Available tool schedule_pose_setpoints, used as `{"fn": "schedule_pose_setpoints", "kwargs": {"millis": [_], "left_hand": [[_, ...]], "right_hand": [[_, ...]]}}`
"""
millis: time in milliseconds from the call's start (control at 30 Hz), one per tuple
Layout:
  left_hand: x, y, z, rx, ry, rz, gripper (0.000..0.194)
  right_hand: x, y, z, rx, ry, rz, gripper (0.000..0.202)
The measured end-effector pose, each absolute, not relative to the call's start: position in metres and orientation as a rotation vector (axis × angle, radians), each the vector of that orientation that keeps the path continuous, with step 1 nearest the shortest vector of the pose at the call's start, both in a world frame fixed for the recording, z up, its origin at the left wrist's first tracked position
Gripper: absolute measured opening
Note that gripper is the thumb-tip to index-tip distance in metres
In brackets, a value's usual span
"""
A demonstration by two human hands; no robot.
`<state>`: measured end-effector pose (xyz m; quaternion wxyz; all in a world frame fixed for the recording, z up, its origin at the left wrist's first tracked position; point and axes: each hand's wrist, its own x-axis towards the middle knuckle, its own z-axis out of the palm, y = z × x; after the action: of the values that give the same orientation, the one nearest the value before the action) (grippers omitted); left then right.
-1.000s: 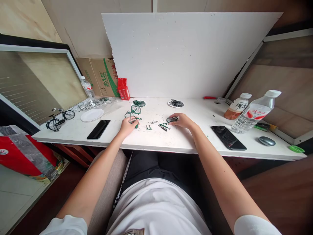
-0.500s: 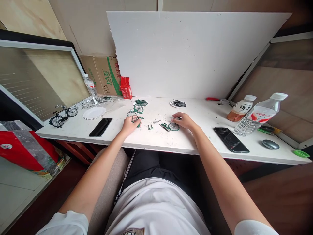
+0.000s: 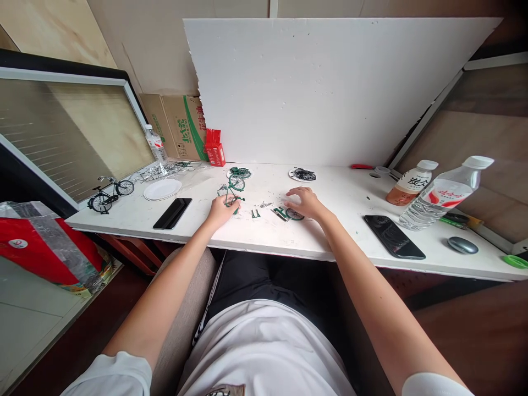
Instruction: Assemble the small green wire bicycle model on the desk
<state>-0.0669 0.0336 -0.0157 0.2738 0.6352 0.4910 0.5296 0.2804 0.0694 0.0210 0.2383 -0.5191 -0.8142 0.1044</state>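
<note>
**Two hands at a table of model bicycle parts**

At the far left of the white table (image 3: 330, 247) a finished black model bicycle (image 3: 109, 194) stands near the edge. Next come a white plate (image 3: 161, 189) and a dark phone (image 3: 172, 213) lying flat, with a water bottle (image 3: 155, 143), a cardboard box (image 3: 177, 126) and a small red carton (image 3: 215, 149) behind them against the wall.

The left hand (image 3: 220, 210) is curled closed around the lower part of a half-built green model bicycle (image 3: 231, 192), which stands upright on the table with one wheel above the fingers. Just to the right lie small loose green parts (image 3: 256, 213).

The right hand (image 3: 305, 202) rests palm down on the table, fingers spread and loosely open; a green wheel (image 3: 293, 214) lies at its near edge, partly under the fingers, and I cannot tell whether they pinch it.

Further right lies a second phone (image 3: 394, 236), then a brown drink bottle (image 3: 408, 181), a clear water bottle (image 3: 443, 192) and a grey mouse (image 3: 462, 245).
</note>
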Motion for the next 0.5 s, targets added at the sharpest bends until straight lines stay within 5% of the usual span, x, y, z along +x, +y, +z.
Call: {"fn": "schedule_pose_setpoints", "kwargs": {"millis": [167, 500], "left_hand": [[-0.068, 0.035, -0.017, 1.730, 1.320, 1.427, 0.033], [-0.067, 0.035, -0.018, 1.737, 1.322, 1.420, 0.035]], "right_hand": [[0.241, 0.053, 0.017, -1.201, -2.394, 0.427, 0.061], [0.232, 0.053, 0.009, -1.151, -2.302, 0.267, 0.030]]}}
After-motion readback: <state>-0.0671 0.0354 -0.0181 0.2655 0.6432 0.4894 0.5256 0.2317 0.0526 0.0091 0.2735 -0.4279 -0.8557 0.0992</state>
